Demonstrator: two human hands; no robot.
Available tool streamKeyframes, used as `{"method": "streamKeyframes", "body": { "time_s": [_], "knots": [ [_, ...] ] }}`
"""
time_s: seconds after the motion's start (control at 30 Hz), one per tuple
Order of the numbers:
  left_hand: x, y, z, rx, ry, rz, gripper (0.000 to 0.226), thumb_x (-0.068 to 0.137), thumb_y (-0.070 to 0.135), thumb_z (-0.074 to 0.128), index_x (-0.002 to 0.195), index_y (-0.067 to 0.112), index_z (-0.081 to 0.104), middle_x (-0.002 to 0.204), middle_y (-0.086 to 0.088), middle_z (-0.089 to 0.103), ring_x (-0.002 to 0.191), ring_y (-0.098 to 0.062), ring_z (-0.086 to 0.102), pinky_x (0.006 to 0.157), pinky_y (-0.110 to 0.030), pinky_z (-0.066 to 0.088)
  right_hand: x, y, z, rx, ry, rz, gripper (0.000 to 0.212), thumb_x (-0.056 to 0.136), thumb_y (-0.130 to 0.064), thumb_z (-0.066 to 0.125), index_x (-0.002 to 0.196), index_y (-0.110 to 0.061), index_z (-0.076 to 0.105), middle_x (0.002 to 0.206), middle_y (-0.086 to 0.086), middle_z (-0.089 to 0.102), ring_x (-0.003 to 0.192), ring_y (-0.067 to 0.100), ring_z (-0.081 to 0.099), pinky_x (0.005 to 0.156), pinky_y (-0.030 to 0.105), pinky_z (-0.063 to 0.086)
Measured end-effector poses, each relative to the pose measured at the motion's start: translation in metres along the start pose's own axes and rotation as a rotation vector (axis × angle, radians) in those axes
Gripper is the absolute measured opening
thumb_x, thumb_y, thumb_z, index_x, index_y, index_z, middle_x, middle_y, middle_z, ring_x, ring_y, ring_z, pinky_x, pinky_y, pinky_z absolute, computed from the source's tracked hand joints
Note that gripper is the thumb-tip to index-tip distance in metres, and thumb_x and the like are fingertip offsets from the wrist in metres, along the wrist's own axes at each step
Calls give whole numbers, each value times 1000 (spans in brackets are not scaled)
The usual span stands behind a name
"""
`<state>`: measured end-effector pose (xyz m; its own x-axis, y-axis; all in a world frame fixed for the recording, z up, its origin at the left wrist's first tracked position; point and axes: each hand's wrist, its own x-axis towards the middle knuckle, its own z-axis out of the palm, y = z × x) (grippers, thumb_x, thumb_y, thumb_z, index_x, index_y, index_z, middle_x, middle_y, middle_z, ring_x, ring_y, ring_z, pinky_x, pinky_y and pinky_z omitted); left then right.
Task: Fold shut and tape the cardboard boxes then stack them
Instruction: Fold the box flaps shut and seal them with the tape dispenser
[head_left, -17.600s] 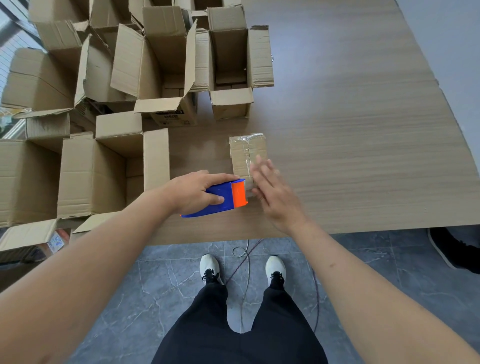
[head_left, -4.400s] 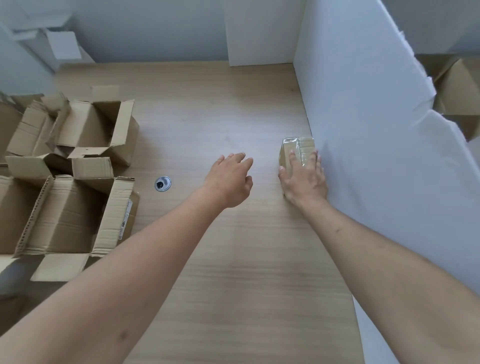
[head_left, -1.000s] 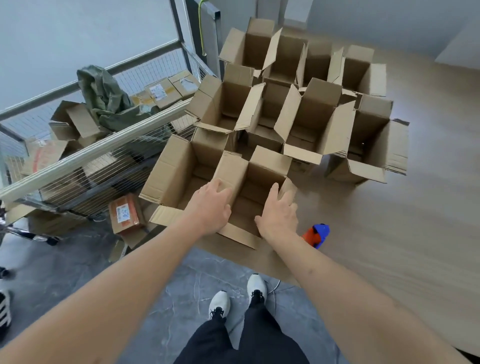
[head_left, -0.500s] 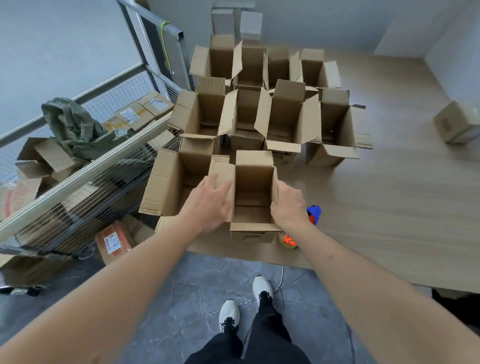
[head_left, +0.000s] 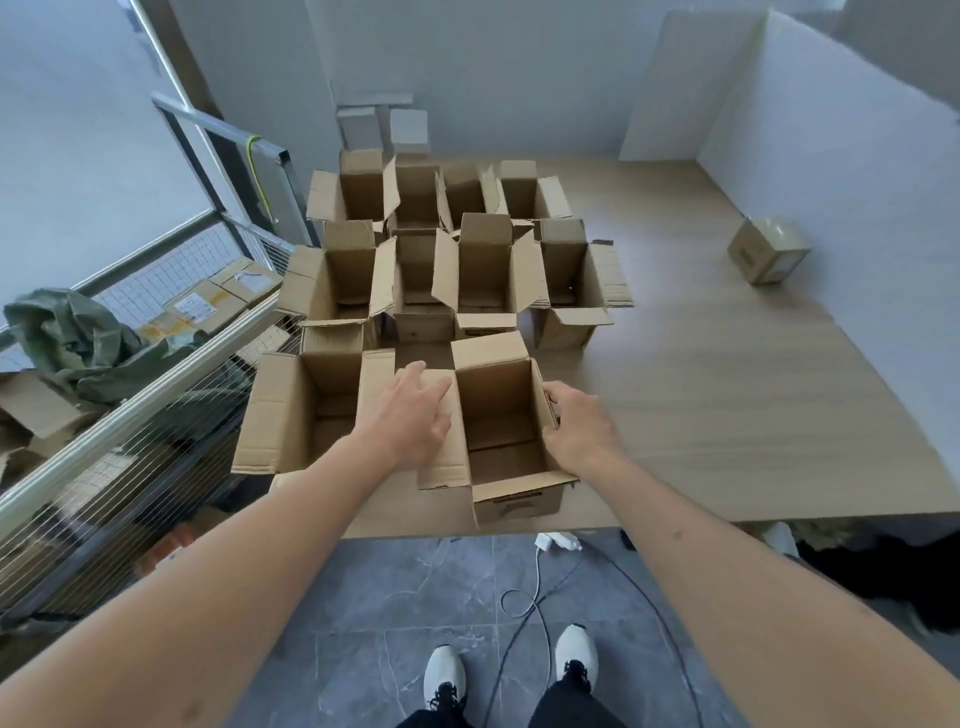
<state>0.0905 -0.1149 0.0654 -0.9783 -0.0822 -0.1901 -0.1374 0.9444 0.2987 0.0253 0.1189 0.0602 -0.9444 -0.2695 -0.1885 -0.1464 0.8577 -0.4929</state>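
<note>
box (head_left: 511, 441) lower centre, near table (head_left: 727, 415) edge | left hand (head_left: 410, 415) fingers straight on left flap | right hand (head_left: 576, 431) fingers curled over right wall | risk: pulled off edge

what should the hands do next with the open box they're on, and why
Probably fold the side flaps inward. The nearest open box stands at the table's front edge with all four flaps out; the left hand lies flat on its left flap and the right hand grips its right flap.
</note>
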Motion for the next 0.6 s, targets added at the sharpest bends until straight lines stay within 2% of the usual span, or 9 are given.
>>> {"method": "streamKeyframes", "body": {
  "time_s": [0.1, 0.27, 0.4, 0.47, 0.53, 0.6],
  "knots": [
    [9, 27, 2, -17, 7, 26, 49, 104, 37, 48, 150, 20, 44, 161, -16, 27, 145, -37, 32, 118, -46, 31, -6, 25, -21, 25, 38, 7, 63, 88, -4, 62, 145, -29, 51, 124, 5, 68, 112, 30, 63, 93, 39, 56],
    [25, 88, 12, -10, -16, 12, 53, 105, 43, 41, 154, 26, 36, 164, -17, 23, 149, -37, 31, 116, -49, 35, -11, 77, -54, 0, 100, 57, 70, 89, -3, 65, 150, -30, 45, 137, 5, 61, 124, 29, 58, 100, 40, 54],
    [33, 140, 36, -80, -78, 9, 52, 104, 41, 44, 154, 24, 38, 162, -19, 24, 144, -40, 36, 116, -49, 37, -11, 128, -76, -4, 157, 134, 64, 89, -1, 62, 145, -31, 51, 134, 6, 57, 118, 27, 58, 91, 33, 51],
    [36, 163, 50, -121, -121, -16, 51, 105, 40, 44, 152, 22, 39, 155, -17, 33, 137, -40, 44, 111, -48, 41, -11, 150, -81, 9, 148, 199, 60, 88, -2, 60, 141, -29, 54, 133, 6, 50, 112, 26, 60, 88, 31, 49],
    [39, 185, 64, -175, -165, -59, 53, 105, 46, 42, 153, 22, 37, 141, -15, 45, 128, -37, 50, 107, -45, 43, -8, 168, -84, 36, 112, 255, 58, 86, -2, 59, 139, -24, 55, 134, 7, 44, 111, 28, 60, 92, 33, 50],
    [41, 198, 72, -266, -208, -100, 62, 103, 57, 39, 156, 25, 32, 136, -13, 49, 127, -35, 50, 107, -42, 41, -4, 178, -82, 78, 89, 304, 58, 83, -1, 61, 138, -19, 55, 135, 9, 42, 112, 31, 59, 96, 38, 52]
  ]
}}
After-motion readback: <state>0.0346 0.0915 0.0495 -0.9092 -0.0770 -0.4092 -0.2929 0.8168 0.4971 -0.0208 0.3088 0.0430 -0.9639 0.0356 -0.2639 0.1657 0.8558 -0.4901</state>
